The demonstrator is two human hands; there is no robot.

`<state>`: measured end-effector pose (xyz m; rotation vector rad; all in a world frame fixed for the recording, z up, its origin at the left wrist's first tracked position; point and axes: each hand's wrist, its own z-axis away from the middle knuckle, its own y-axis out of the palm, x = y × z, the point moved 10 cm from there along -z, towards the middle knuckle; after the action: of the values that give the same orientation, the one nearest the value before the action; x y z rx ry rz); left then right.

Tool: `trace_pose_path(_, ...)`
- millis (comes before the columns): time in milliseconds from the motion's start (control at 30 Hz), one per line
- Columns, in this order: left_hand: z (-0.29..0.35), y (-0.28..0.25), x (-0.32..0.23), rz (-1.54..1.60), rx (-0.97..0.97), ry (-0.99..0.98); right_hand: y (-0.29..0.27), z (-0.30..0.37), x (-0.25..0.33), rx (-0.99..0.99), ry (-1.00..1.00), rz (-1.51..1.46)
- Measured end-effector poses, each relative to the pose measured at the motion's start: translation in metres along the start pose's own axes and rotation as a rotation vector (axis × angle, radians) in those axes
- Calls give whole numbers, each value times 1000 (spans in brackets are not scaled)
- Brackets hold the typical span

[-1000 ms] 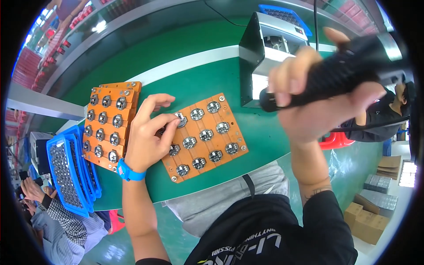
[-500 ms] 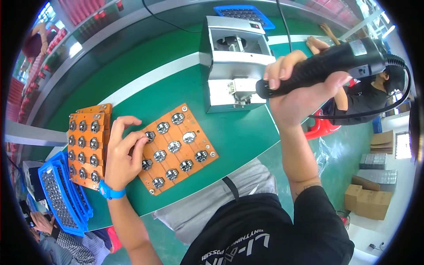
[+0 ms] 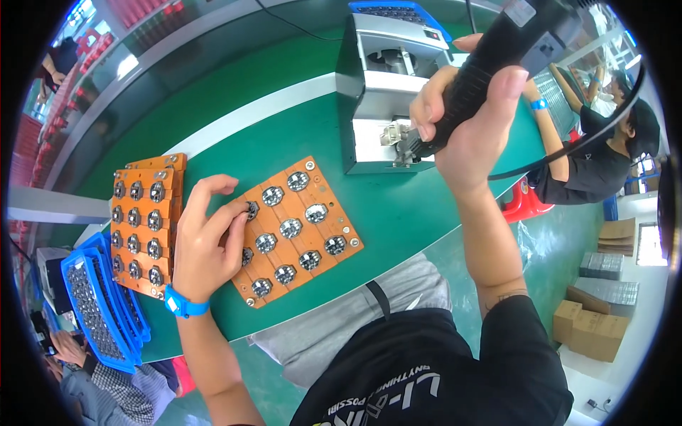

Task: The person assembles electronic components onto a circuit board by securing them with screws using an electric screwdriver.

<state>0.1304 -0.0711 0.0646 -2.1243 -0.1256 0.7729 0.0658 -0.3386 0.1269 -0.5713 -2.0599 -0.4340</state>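
My right hand (image 3: 472, 135) is wrapped around a black electric screwdriver (image 3: 490, 71). The screwdriver's lower end is at the metal outlet of a grey screw feeder (image 3: 394, 92); my fingers partly hide it. On the green table lies an orange fixture plate (image 3: 327, 201) carrying rows of small round circuit boards (image 3: 290, 228), dark and silver. Over the plate's left edge, my left hand (image 3: 206, 245), with a blue wristband, has thumb and fingers pinched at a round board (image 3: 251, 210) in the far left corner. The fingertips partly cover that board.
Left of my hand, more loaded orange plates (image 3: 145, 227) are stacked. Blue trays (image 3: 92, 305) of small parts stand at the near left, and another blue tray (image 3: 401, 11) sits behind the feeder. A co-worker (image 3: 597, 156) is at the right beside a red stool (image 3: 526, 202).
The screwdriver has tilted more upright, its lower end shifting slightly left and inward at the feeder outlet. My left hand keeps its pinch at the same board. The whole view has shifted slightly.
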Motion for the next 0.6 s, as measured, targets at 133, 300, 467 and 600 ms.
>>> trace_pose_path(133, 1, 2, 5, 17, 14, 9, 11, 13, -21, 56, 170, -134)
trace_pose_path(300, 4, 2, 11, 41, 23, -5, 65, 47, -18, 146, 182, -377)
trace_pose_path(467, 6, 1, 13, 75, 6, -18, 116, 70, -32, 273, 198, -212)
trace_pose_path(600, 8, 1, 13, 79, -5, -3, 125, 78, -34, 295, 196, -248)
